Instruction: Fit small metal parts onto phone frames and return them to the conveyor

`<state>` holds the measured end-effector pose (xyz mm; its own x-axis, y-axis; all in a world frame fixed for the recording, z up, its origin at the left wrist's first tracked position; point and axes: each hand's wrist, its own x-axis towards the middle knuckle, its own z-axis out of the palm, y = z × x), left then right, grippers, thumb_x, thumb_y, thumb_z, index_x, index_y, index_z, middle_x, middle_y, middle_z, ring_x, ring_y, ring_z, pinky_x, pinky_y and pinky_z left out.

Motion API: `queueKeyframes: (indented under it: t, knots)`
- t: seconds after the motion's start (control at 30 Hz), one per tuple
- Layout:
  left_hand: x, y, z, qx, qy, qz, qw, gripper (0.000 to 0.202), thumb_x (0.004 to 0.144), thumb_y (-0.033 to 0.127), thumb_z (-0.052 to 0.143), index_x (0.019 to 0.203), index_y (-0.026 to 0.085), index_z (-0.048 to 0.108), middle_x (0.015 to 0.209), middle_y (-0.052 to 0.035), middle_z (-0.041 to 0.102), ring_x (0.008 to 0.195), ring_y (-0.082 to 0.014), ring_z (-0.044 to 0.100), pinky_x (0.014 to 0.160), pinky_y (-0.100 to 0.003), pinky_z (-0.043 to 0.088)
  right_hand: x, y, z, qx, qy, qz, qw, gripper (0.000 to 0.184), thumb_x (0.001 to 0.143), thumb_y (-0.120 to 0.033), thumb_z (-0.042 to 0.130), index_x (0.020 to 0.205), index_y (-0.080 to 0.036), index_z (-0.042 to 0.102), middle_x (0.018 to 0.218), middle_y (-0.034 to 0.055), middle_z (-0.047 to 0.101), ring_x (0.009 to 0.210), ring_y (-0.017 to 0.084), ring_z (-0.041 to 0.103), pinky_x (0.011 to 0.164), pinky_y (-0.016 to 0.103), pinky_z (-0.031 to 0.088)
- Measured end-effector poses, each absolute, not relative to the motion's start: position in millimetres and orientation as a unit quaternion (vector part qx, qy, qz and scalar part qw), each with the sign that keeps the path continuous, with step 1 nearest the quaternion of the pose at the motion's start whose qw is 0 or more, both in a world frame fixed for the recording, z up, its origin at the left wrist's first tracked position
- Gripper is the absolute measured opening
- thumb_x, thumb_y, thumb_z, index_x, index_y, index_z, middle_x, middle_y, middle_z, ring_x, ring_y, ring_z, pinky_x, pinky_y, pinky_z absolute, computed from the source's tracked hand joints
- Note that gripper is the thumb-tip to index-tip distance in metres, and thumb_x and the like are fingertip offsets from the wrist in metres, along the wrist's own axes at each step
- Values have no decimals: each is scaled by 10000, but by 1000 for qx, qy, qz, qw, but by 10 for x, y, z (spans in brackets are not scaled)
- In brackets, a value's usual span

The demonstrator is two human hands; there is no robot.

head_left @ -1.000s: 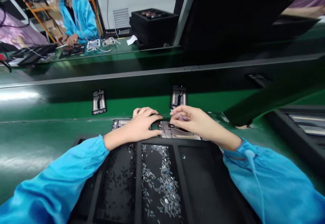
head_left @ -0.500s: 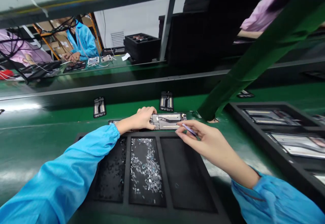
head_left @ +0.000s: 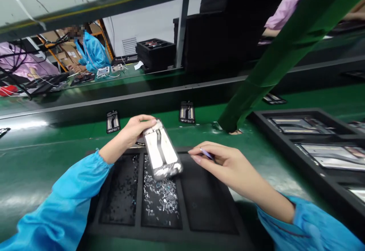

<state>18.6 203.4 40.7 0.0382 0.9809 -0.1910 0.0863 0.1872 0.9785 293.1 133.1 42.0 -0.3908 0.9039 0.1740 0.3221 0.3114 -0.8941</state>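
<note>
Phone frame (head_left: pixel 163 149) is gripped in left hand (head_left: pixel 132 131) over near tray (head_left: pixel 138 194), half-hidden purple tool (head_left: pixel 206 153), prolly tweezers, in right hand (head_left: pixel 225 161).

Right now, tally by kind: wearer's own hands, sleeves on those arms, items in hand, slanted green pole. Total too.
Own hands: 2 (left hand, right hand)
Blue sleeves: 2 (left sleeve, right sleeve)
Phone frame, in left hand: 1
Purple tool, in right hand: 1
Green pole: 1
Total: 7
</note>
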Motion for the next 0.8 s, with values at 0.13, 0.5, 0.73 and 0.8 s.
queueKeyframes:
  t: [0.13, 0.5, 0.73, 0.8]
  knots:
    - [448, 1478, 283, 495, 548, 329, 589, 333, 679, 407, 848, 838, 142, 725, 741, -45, 696, 615, -130, 613, 573, -232, 468, 2900, 1303, 407, -409, -690, 484, 350, 299, 858, -506, 692, 875, -218, 768, 928, 79, 747, 849, 234, 701, 752, 334, 574]
    - [752, 693, 108, 806, 506, 233, 201, 351, 913, 371, 664, 1188, 158, 617, 1204, -140, 567, 1110, -290, 593, 922, -462, 550, 2803, 1324, 188, -418, -643, 575, 285, 317, 842, -501, 707, 840, -185, 717, 819, 66, 733, 772, 210, 690, 703, 325, 578]
    - [680, 302, -23, 926, 298, 233, 19, 366, 934, 490, 597, 953, 137, 691, 1040, -118, 671, 1030, -295, 619, 968, -454, 521, 2705, 1254, 85, -431, -709, 472, 299, 194, 855, -411, 721, 813, -236, 793, 887, 71, 763, 822, 234, 717, 708, 339, 599]
    - [690, 285, -85, 931, 271, 243, 6, 324, 940, 474, 614, 937, 162, 703, 1064, -94, 683, 1032, -284, 621, 993, -447, 508, 2688, 1231, 56, -430, -714, 468, 296, 147, 873, -366, 707, 850, -262, 808, 920, 60, 766, 842, 228, 725, 703, 326, 611]
